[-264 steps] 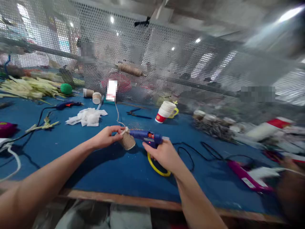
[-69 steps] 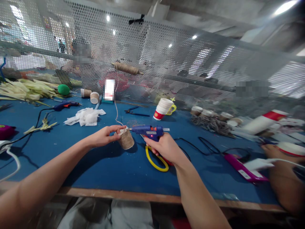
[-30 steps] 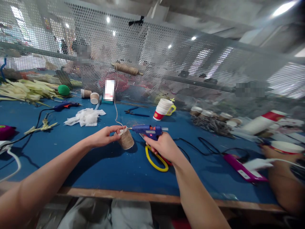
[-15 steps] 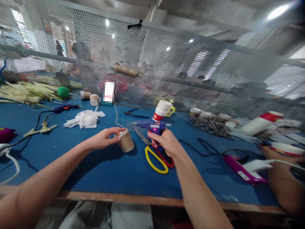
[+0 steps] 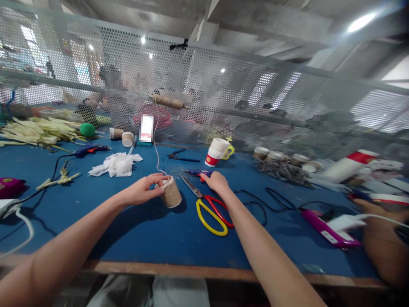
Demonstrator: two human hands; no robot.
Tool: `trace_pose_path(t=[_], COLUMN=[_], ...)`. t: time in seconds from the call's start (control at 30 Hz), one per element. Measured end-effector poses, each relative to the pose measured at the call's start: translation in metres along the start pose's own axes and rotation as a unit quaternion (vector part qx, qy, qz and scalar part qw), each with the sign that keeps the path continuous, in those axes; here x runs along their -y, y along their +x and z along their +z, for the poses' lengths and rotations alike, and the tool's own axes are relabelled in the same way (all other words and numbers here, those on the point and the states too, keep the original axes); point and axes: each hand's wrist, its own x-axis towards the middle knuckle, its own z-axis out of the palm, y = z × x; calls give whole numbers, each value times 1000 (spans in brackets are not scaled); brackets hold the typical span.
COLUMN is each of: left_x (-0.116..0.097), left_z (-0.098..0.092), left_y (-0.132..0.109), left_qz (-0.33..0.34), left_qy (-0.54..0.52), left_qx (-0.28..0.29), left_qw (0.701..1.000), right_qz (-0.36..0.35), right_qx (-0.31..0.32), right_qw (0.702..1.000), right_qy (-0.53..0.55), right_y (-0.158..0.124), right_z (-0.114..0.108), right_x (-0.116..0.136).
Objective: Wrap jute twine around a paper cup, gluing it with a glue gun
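Observation:
My left hand (image 5: 148, 187) is closed on the rim of a small twine-wrapped paper cup (image 5: 172, 195), tilted over the table. A strand of twine (image 5: 156, 149) runs from the cup's rim up to a twine roll (image 5: 169, 101) on the mesh. My right hand (image 5: 217, 184) is closed around a blue glue gun (image 5: 198, 172), low over the tabletop with its nozzle pointing left; the hand hides the grip. Between my hands lie scissors (image 5: 211, 216) with one yellow and one red handle, blades pointing away.
Stacked paper cups (image 5: 217, 151) and pliers (image 5: 183, 158) are beyond my hands. White cloth-like material (image 5: 116, 164), another glue gun (image 5: 91, 150) and pale husks (image 5: 38, 128) lie left. A purple power strip (image 5: 329, 230) and another person's arm (image 5: 381, 238) are right.
My right hand has lowered the glue gun from in front of the stacked cups down to the tabletop, turning it flatter. My left hand keeps the twine-wrapped cup in nearly the same place.

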Motion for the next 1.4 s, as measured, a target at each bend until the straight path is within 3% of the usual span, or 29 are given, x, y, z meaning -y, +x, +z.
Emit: trace_pose_path(t=[0.1, 0.17, 0.3, 0.4, 0.63, 0.83, 1.4], left_x=[1, 1, 1, 1, -1, -4, -11], left_z=[0, 1, 2, 2, 0, -1, -3], left_y=[0, 0, -1, -1, -1, -2, -4], left_qz=[-1, -1, 2, -3, -14, -9, 15], left_qy=[6, 10, 21, 22, -53, -95, -126], left_qx=[5, 7, 12, 13, 12, 13, 34], left_qw=[1000, 1000, 1000, 1000, 998, 995, 991], right_qz=[-2, -29, -96, -77, -36, -9, 57], right_qx=[7, 48, 217, 317, 231, 163, 195], right_qw=[999, 998, 970, 935, 927, 939, 915], right_qy=[-34, -31, 51, 142, 293, 303, 348], right_y=[-6, -15, -36, -46, -52, -61, -68], right_z=[-3, -1, 16, 28, 15, 8, 17], right_x=[26, 50, 93, 108, 99, 88, 83])
